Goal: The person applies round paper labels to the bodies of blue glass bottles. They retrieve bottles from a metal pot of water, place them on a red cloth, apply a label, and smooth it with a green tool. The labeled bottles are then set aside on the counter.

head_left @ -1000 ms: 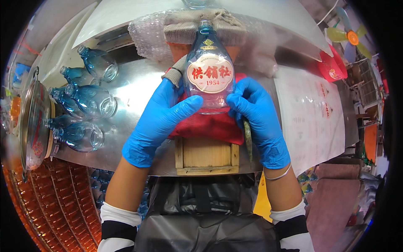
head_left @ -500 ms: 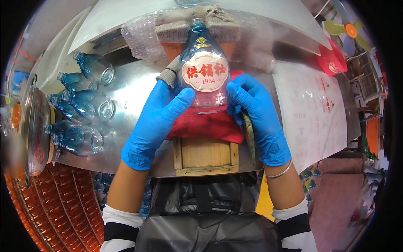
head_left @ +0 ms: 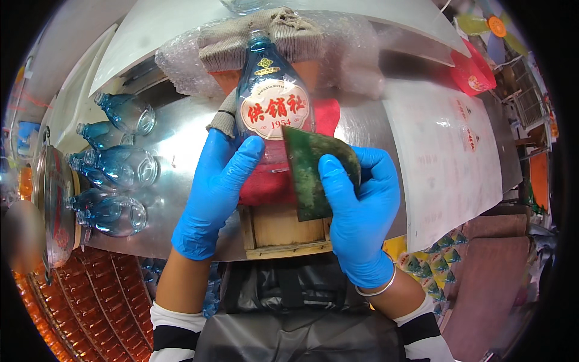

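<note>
A blue-tinted glass bottle [head_left: 269,71] with a cream oval label [head_left: 276,108] and red lettering leans back, its neck against a grey knit pad. My left hand [head_left: 220,175], in a blue glove, grips its lower left side, thumb in front. A grey knit cover [head_left: 224,114] with a dark band sits over that hand's fingers. My right hand [head_left: 362,205], also blue-gloved, pinches a flat dark green scraper [head_left: 310,169] between thumb and fingers. The scraper stands before the bottle's lower right, overlapping the label's edge; whether it touches the glass I cannot tell.
Several blue-tinted bottles [head_left: 120,166] lie on the metal table at left. A red cloth [head_left: 265,186] and wooden block [head_left: 283,229] lie under the bottle. Label sheets [head_left: 446,157] cover the right side. Beyond are bubble wrap [head_left: 356,54], a red container [head_left: 473,67] and a small fan [head_left: 496,27].
My right hand has drawn back from the bottle and turned, bringing the scraper's flat face into view before the label. My left hand stays on the bottle; the whole view has shifted slightly.
</note>
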A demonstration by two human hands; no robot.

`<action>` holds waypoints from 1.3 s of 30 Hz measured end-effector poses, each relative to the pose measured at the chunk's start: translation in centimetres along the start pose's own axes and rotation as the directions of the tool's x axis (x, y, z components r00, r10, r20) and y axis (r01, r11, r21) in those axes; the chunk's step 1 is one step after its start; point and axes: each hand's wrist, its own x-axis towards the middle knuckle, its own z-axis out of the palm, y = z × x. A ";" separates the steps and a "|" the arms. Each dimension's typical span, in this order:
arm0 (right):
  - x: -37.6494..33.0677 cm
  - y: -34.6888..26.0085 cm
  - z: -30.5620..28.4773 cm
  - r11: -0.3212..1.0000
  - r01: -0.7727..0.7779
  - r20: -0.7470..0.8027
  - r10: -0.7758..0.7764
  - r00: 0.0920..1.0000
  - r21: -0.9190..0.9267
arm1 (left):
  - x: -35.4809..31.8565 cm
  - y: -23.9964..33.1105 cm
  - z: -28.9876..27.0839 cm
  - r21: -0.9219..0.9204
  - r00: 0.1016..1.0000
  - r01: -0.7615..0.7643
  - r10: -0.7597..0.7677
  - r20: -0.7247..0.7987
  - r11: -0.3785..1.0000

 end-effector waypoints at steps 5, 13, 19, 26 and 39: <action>2.1 2.3 -2.1 0.995 -0.095 -0.167 0.092 0.982 -0.011 | 0.2 0.4 0.5 0.008 1.000 -0.018 0.018 0.019 1.000; 1.2 -1.0 -2.2 0.206 0.878 0.685 -0.558 0.468 -0.432 | -0.4 -0.9 0.1 0.124 0.984 -0.180 0.180 0.007 0.976; 0.5 -2.7 -3.2 0.131 0.869 0.730 -0.491 0.475 -0.478 | -0.5 -2.0 -0.5 0.343 0.949 -0.256 0.302 -0.086 0.904; 0.0 -1.4 -1.2 -0.021 0.924 0.802 -0.503 0.321 -0.382 | -0.7 -2.1 0.3 0.200 0.951 -0.193 0.234 -0.202 0.961; 1.1 -1.6 -1.7 0.012 0.970 0.885 -0.407 0.225 -0.241 | 0.0 -2.4 -1.1 0.378 0.937 -0.287 0.341 -0.081 0.880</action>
